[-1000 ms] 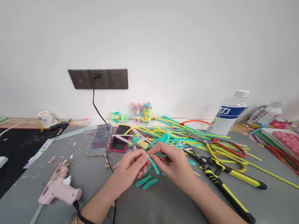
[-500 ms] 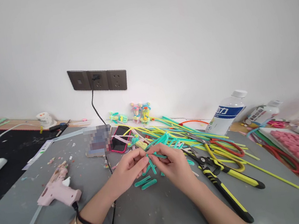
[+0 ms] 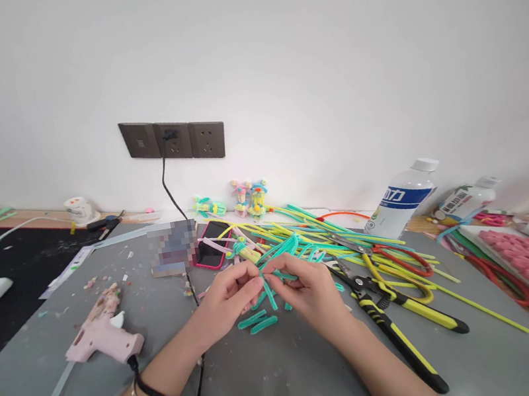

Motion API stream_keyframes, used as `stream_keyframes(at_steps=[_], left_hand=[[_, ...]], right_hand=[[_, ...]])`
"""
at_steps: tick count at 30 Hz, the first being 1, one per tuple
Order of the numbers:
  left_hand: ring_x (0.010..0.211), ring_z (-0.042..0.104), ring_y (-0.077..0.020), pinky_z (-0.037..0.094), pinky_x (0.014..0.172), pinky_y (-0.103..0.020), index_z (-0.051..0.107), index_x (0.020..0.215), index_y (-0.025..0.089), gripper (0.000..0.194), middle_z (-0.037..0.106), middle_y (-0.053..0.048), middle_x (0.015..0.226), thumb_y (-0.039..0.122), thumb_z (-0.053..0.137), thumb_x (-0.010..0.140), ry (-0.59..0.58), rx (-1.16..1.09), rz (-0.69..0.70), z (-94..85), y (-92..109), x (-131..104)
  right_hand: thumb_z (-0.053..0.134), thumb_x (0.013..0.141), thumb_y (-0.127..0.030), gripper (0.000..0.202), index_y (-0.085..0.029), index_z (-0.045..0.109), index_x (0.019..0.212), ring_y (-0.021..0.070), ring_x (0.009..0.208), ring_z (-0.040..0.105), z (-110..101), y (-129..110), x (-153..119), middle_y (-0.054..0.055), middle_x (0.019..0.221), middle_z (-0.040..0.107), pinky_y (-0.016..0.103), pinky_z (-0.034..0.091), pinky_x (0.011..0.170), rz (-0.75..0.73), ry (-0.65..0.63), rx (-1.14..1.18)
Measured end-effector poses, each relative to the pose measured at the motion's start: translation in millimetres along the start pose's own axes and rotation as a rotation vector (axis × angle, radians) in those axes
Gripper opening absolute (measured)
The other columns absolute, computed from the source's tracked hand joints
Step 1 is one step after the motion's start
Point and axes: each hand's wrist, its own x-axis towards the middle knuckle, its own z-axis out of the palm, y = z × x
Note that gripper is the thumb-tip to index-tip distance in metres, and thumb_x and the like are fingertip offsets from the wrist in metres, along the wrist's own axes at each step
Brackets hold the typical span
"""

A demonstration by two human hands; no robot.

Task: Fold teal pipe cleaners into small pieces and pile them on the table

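Note:
My left hand (image 3: 232,295) and my right hand (image 3: 306,285) meet fingertip to fingertip over the table, both pinched closed. Between them is a short teal pipe cleaner (image 3: 270,295), its lower end hanging below the fingers; its top is partly hidden by the fingertips. Two folded teal pipe cleaner pieces (image 3: 263,325) lie on the table just under my hands. More teal pieces (image 3: 297,246) are heaped behind my fingers, partly covered by the right hand.
Wire-stripping pliers (image 3: 393,311) and scissors (image 3: 367,258) lie at right among yellow pipe cleaners (image 3: 483,310). A pink glue gun (image 3: 103,337) rests at left, its black cord passing my left forearm. A phone (image 3: 210,246), small figures (image 3: 250,199) and a bottle (image 3: 400,203) stand or lie behind.
Almost nothing differs. My right fingertips have shifted very slightly, and both hands keep their pinch on the teal pipe cleaner.

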Motion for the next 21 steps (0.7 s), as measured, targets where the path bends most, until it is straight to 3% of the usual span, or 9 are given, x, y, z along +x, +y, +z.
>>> stream_keyframes(at_steps=[5, 10, 13, 17, 21], left_hand=[[0.057, 0.034, -0.0107, 0.029, 0.053, -0.023, 0.044, 0.072, 0.020, 0.030, 0.038, 0.007, 0.065, 0.038, 0.053, 0.095, 0.015, 0.085, 0.037, -0.1, 1.4, -0.2], [0.057, 0.033, -0.0107, 0.028, 0.053, -0.023, 0.043, 0.070, 0.020, 0.031, 0.036, 0.007, 0.064, 0.036, 0.053, 0.095, 0.016, 0.108, 0.038, -0.6, 3.6, -2.0], [0.057, 0.035, -0.0102, 0.030, 0.053, -0.023, 0.044, 0.071, 0.020, 0.032, 0.039, 0.006, 0.065, 0.037, 0.054, 0.096, 0.017, 0.078, 0.031, -0.6, 2.3, -2.9], [0.056, 0.042, -0.0097, 0.036, 0.055, -0.022, 0.051, 0.074, 0.019, 0.032, 0.049, 0.005, 0.065, 0.041, 0.056, 0.096, 0.043, -0.002, 0.024, -2.3, -2.3, -0.3], [0.054, 0.046, -0.0095, 0.040, 0.054, -0.022, 0.057, 0.079, 0.018, 0.029, 0.056, 0.003, 0.065, 0.043, 0.061, 0.093, 0.103, -0.098, 0.013, -4.7, -5.4, 3.5]], right_hand=[[0.056, 0.090, -0.018, 0.011, -0.018, 0.062, 0.081, 0.0071, 0.047, 0.042, 1.5, -2.6, 0.2, -0.004, 0.057, 0.053, 0.012, 0.037, 0.040, -0.025, 0.017, -0.068], [0.056, 0.091, -0.017, 0.013, -0.018, 0.063, 0.081, 0.0080, 0.047, 0.044, 1.1, -1.4, -0.6, -0.003, 0.057, 0.055, 0.014, 0.039, 0.044, -0.069, 0.005, -0.126], [0.054, 0.094, -0.019, 0.013, -0.018, 0.063, 0.084, 0.0088, 0.050, 0.047, 0.9, -0.5, -1.6, -0.001, 0.063, 0.060, 0.015, 0.040, 0.046, -0.029, -0.027, -0.051], [0.050, 0.097, -0.022, 0.015, -0.017, 0.064, 0.094, 0.0086, 0.047, 0.041, 2.1, -1.1, -1.6, 0.001, 0.072, 0.065, 0.019, 0.033, 0.044, 0.053, -0.067, 0.051], [0.046, 0.100, -0.024, 0.021, -0.016, 0.065, 0.103, 0.0127, 0.057, 0.051, 4.2, -1.9, -0.6, 0.004, 0.075, 0.066, 0.022, 0.039, 0.051, 0.057, -0.079, 0.159]])
